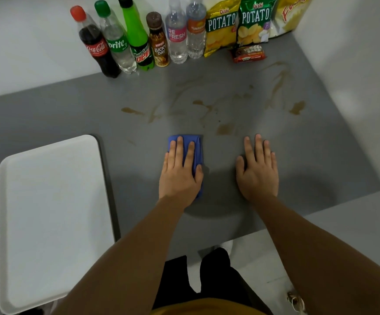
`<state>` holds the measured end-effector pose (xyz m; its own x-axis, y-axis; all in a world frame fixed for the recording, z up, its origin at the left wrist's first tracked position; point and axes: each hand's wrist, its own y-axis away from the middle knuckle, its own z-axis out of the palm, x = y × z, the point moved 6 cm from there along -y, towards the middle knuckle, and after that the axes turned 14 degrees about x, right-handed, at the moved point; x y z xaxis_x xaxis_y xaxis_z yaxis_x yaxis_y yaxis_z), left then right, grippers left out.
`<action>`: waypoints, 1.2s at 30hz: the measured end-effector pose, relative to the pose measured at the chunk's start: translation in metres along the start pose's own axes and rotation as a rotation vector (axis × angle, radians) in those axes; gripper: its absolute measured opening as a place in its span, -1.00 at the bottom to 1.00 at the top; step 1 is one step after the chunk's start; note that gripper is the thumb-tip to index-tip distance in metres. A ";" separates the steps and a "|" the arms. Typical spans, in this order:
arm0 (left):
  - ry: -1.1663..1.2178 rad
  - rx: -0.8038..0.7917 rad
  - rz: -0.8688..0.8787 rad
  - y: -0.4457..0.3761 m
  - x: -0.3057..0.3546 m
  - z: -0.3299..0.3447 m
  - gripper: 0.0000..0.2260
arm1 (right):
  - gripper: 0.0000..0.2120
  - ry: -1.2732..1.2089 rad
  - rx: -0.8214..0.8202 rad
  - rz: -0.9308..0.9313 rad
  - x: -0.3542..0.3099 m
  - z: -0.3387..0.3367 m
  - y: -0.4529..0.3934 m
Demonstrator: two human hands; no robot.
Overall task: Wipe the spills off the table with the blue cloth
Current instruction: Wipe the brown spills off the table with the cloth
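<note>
A folded blue cloth (195, 148) lies on the grey table (71, 114) near the front middle. My left hand (180, 173) rests flat on top of it, fingers spread, pressing it down. My right hand (258, 169) lies flat on the bare table to the right, holding nothing. Brown spills (224, 129) streak the table beyond both hands: one patch just ahead of the cloth, a smear at the left (131, 110), and long streaks toward the far right (296, 108).
A white tray (48, 212) sits at the front left. Several drink bottles (139, 39) and chip bags (220, 26) line the back wall, with a small snack pack (249, 54) in front of them. The table's right edge meets white floor.
</note>
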<state>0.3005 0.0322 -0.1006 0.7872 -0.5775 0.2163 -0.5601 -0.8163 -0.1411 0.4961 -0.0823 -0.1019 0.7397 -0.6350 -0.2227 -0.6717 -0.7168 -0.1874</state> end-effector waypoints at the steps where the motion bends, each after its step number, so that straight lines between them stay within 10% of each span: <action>1: -0.007 0.001 -0.007 0.007 -0.007 -0.002 -0.38 | -0.41 -0.004 -0.002 0.001 0.000 0.000 0.000; 23: -0.085 0.042 -0.269 -0.084 -0.157 -0.020 -0.35 | -0.42 0.059 0.008 -0.002 0.002 0.005 -0.002; 36: -0.033 -0.016 -0.107 -0.145 -0.084 -0.002 -0.38 | -0.42 0.073 0.032 -0.006 0.002 0.006 -0.001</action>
<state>0.3152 0.1988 -0.0961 0.8507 -0.4871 0.1974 -0.4760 -0.8733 -0.1036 0.4983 -0.0815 -0.1079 0.7439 -0.6508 -0.1517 -0.6674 -0.7118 -0.2191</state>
